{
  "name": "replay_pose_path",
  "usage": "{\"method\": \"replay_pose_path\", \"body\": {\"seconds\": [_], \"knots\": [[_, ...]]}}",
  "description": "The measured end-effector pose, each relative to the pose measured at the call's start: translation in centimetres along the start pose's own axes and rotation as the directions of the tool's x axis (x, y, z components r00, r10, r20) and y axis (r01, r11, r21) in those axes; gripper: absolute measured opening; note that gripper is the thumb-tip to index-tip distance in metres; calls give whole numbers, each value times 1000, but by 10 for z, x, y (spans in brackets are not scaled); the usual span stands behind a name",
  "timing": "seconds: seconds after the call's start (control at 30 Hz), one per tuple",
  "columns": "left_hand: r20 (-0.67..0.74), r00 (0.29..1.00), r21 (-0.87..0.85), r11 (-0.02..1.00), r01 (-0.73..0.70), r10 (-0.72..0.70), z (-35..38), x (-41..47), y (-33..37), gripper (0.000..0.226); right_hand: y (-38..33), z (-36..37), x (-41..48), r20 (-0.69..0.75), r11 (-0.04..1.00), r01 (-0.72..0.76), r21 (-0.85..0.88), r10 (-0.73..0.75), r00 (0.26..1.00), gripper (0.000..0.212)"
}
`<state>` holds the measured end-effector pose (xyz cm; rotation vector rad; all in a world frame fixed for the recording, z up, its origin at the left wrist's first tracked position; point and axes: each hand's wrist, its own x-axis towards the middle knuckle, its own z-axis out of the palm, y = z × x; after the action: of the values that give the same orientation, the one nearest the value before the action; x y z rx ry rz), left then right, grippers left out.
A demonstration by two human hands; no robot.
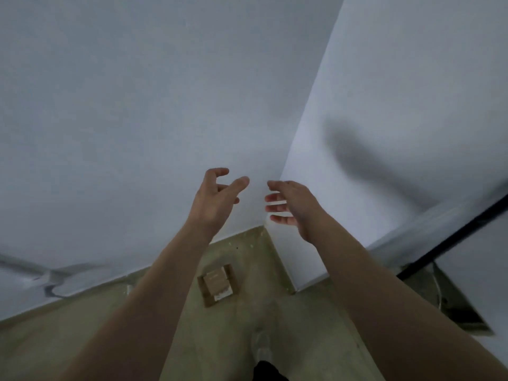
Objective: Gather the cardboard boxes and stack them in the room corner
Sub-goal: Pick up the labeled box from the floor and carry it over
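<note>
below, stacked cardboard boxes (217,283) show a white label (223,293), writing unreadable.

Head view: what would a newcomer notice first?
The left hand and right hand reach out mid-frame, both empty with fingers relaxed, in front of the white wall corner. Lower down, cardboard boxes sit stacked on the greenish floor near that corner.
</note>
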<state>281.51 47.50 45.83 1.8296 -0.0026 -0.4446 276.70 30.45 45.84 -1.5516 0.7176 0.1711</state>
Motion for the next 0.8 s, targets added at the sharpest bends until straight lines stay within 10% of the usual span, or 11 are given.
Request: {"method": "replay_pose_path", "body": {"seconds": [0.3, 0.8], "knots": [[246, 926, -92, 958, -272, 287, 50, -92, 134, 34, -57, -85, -142, -251, 975, 214, 62, -192, 949, 25], [651, 633, -161, 891, -425, 420, 280, -297, 201, 28, 33, -311, -373, -728, 877, 440, 192, -173, 663, 28]]}}
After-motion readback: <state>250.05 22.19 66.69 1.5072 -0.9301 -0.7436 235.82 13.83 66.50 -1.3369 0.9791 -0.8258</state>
